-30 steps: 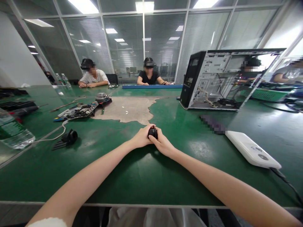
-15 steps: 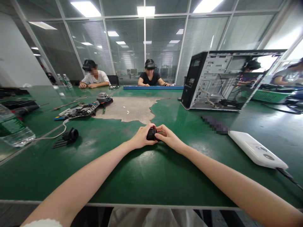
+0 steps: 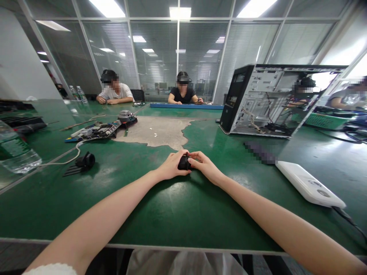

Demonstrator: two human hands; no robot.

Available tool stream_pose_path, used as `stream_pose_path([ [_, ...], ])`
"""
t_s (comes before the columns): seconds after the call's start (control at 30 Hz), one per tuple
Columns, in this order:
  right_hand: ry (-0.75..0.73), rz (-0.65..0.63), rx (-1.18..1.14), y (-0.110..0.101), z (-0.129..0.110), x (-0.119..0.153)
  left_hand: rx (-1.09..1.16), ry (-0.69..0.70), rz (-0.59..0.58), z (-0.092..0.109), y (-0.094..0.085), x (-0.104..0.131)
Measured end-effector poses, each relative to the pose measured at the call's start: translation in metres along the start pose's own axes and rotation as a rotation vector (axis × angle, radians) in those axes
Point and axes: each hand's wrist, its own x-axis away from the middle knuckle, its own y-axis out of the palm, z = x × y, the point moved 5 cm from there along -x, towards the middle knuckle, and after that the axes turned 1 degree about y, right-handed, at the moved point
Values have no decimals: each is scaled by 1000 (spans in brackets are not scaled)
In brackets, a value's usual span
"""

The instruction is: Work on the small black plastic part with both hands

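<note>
Between my two hands is a small black object (image 3: 183, 163), held just over the green table (image 3: 177, 214); its kind is not clear. My left hand (image 3: 172, 165) wraps round its left side, thumb below and fingers above. From the right, my right hand (image 3: 203, 165) pinches its edge with thumb and fingertips. Fingers cover much of the object. To the left lies a black round part with several prongs (image 3: 83, 162), beside a pale cable (image 3: 75, 154).
An open computer case (image 3: 239, 100) stands at the right, a white power bank-like device (image 3: 309, 184) nearer me. At left are a circuit board (image 3: 96, 131) and a water bottle (image 3: 17, 151). Two people (image 3: 116, 91) sit across the table; another (image 3: 345, 95) is at far right.
My fingers have shifted slightly on the black object, which both hands still hold in the same place. The view has moved a little.
</note>
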Motion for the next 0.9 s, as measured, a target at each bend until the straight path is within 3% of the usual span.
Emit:
stream_pose_path([
  [0.27,-47,-98,60,3,-18,10,6,-18,4,-1,1,0],
  [0.53,25,28,29,2,-6,4,15,-8,13,-2,3,-1],
  [0.73,55,2,98,2,-1,-1,27,-2,12,-2,2,-1],
  [0.83,-13,159,309,-1,-31,4,54,-21,20,-3,1,-1],
  [0.9,-256,262,356,-2,-76,19,68,-35,20,-4,1,-1],
])
